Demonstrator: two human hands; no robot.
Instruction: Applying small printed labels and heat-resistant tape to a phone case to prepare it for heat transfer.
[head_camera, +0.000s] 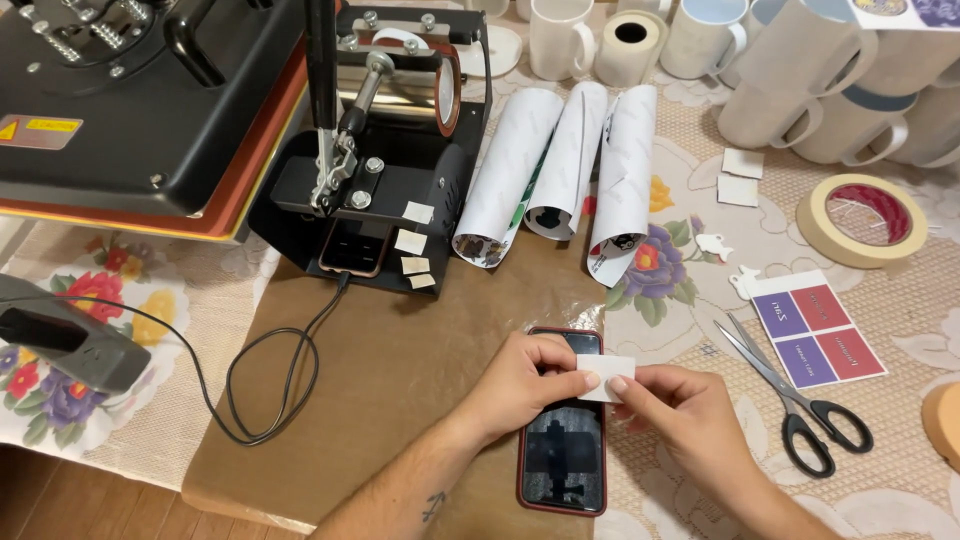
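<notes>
The left hand (525, 385) and the right hand (680, 410) both pinch one small white paper piece (606, 377) with the fingertips. They hold it just above a phone (562, 450) lying on the brown paper (390, 370).

Both arms are bare, no sleeves are visible up to the lower edge of the picture. The left hand (520, 385) has no ring and no watch. On the left forearm there is a small dark tattoo (433, 505), made of thin crossed lines. The right hand (680, 415) also wears nothing, and its fingernails are short and plain
</notes>
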